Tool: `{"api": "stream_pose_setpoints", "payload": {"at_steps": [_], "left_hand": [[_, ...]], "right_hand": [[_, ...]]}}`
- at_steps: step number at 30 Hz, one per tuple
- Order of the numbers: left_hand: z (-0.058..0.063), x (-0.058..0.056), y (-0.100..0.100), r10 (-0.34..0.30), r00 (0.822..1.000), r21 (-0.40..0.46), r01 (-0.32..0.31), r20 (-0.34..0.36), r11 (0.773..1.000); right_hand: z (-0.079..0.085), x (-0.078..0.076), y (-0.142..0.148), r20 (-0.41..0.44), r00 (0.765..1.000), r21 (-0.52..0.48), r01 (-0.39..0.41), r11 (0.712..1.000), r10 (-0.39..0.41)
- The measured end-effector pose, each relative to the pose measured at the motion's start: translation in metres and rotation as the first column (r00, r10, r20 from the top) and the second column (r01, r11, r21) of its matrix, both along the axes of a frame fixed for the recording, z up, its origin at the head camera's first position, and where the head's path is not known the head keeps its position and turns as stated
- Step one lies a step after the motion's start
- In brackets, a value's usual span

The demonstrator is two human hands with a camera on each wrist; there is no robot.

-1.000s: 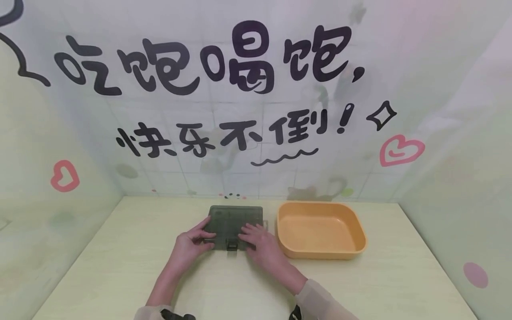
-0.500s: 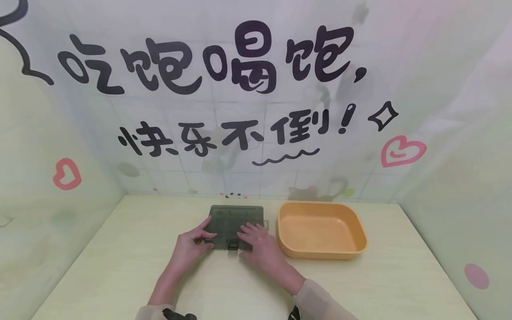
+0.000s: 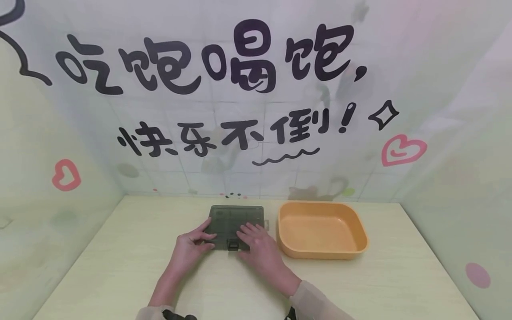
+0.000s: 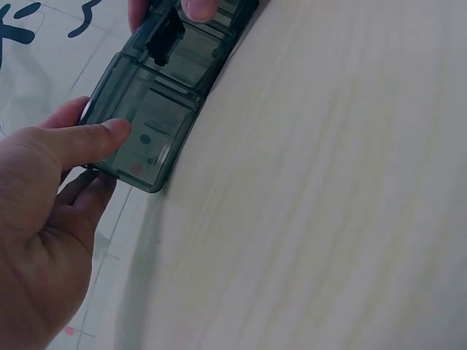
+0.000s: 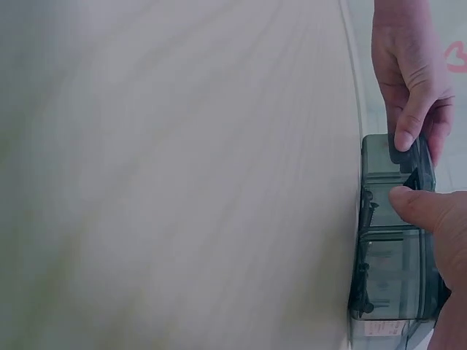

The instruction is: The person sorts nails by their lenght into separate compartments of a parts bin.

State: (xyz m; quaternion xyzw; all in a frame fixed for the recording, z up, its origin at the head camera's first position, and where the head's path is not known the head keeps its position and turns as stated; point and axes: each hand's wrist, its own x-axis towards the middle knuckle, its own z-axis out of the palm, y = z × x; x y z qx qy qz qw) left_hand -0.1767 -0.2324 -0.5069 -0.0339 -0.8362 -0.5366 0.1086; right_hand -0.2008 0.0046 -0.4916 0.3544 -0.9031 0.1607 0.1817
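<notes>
A dark translucent compartment box [image 3: 228,218] lies on the table with its lid down. My left hand [image 3: 189,249] holds its left front corner, the thumb on the front face and other fingers round the end, as the left wrist view confirms. The fingers of my right hand [image 3: 262,249] lie stretched over the right part of the lid. In the right wrist view, my right thumb [image 5: 417,208] touches the front face near the latch. A black latch [image 4: 166,38] sits mid-front. Dark screws [image 5: 363,288] show through the front wall.
An orange tray [image 3: 322,255] stands just right of the box. Pale wood tabletop [image 3: 120,266] runs in front and to both sides. A printed wall sheet [image 3: 256,178] closes off the back, and side walls rise left and right.
My right thumb has shifted slightly down and left from the box's front, near the latch. Left hand, box and tray look the same.
</notes>
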Motion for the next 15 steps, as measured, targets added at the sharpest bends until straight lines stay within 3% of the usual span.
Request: {"api": "stream_pose_setpoints", "payload": {"at_steps": [6, 15], "left_hand": [[0.001, 0.001, 0.000, 0.009, 1.000, -0.001, -0.009, -0.007, 1.000], [0.000, 0.000, 0.001, 0.015, 1.000, 0.005, -0.015, 0.001, 1.000]], "right_hand": [[-0.005, -0.001, -0.001, -0.055, 0.998, -0.019, -0.010, 1.000, 0.008], [-0.014, -0.004, -0.001, -0.130, 0.991, -0.144, -0.040, 0.989, 0.021]]}}
